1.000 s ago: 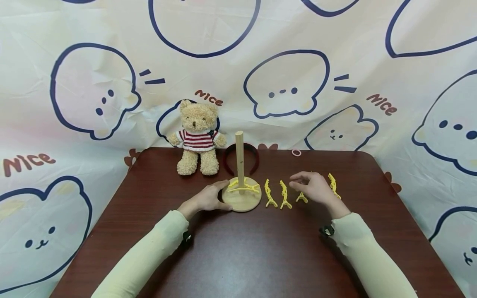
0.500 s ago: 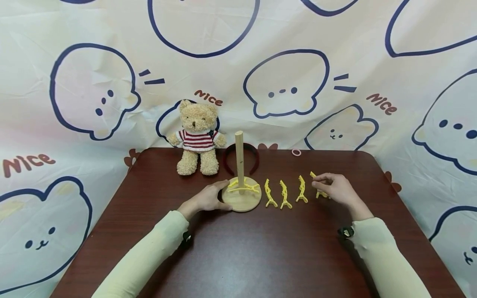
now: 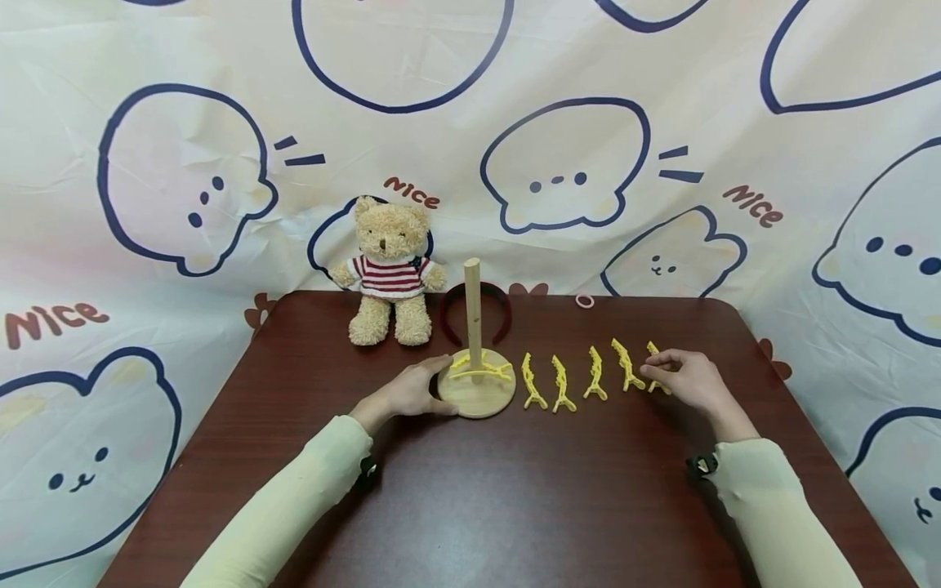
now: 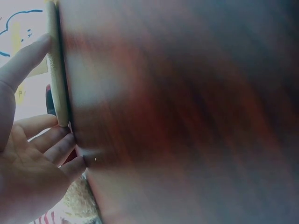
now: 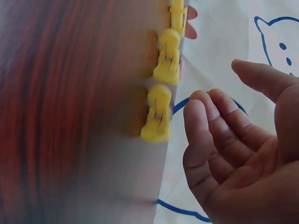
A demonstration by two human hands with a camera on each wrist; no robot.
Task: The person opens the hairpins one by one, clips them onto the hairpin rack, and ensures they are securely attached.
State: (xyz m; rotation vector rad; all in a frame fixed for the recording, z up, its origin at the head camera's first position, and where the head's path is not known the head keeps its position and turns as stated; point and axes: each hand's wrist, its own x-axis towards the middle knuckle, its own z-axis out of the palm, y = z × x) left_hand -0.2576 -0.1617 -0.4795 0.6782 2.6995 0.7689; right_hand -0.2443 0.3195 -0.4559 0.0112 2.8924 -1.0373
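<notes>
A wooden stand has a round base and an upright post. My left hand grips the left side of the base, with the thumb and the fingers spread on its edge. Yellow hair clips lie on the base around the post. To the right of the stand, several more yellow clips lie in a row. My right hand is over the rightmost clip, partly covering it. In the right wrist view, nothing is between thumb and fingers, and clips with small springs lie beyond.
A teddy bear in a striped shirt sits behind the stand to the left. Behind the post stands a dark red headband. A small pink ring lies at the table's back edge, before a printed cloth.
My right hand has moved rightward along the row of clips, uncovering the third and fourth ones. The left hand and the stand have stayed in place.
</notes>
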